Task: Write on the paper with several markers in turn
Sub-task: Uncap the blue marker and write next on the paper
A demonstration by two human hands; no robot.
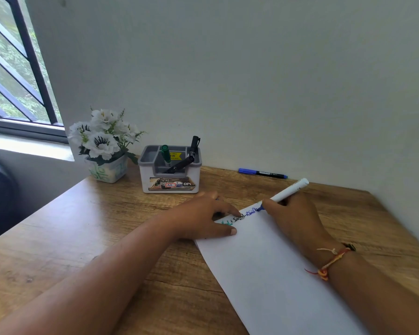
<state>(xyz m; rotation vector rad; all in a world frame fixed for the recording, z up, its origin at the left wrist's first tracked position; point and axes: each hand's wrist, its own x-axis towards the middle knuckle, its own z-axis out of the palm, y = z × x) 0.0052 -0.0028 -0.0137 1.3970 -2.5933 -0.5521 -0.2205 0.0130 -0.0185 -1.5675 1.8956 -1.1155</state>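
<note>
A white sheet of paper lies at an angle on the wooden desk. Green, black and blue handwriting runs along its top edge. My right hand grips a white marker with a blue tip, and the tip touches the paper at the end of the blue writing. My left hand lies flat with fingers spread, pressing down the paper's upper left corner. A grey and white holder behind the hands holds a green marker and two black markers. A blue-capped marker lies by the wall.
A pot of white artificial flowers stands left of the holder near the window sill. The wall runs close along the desk's far and right sides. The desk's left edge drops off beside a dark object.
</note>
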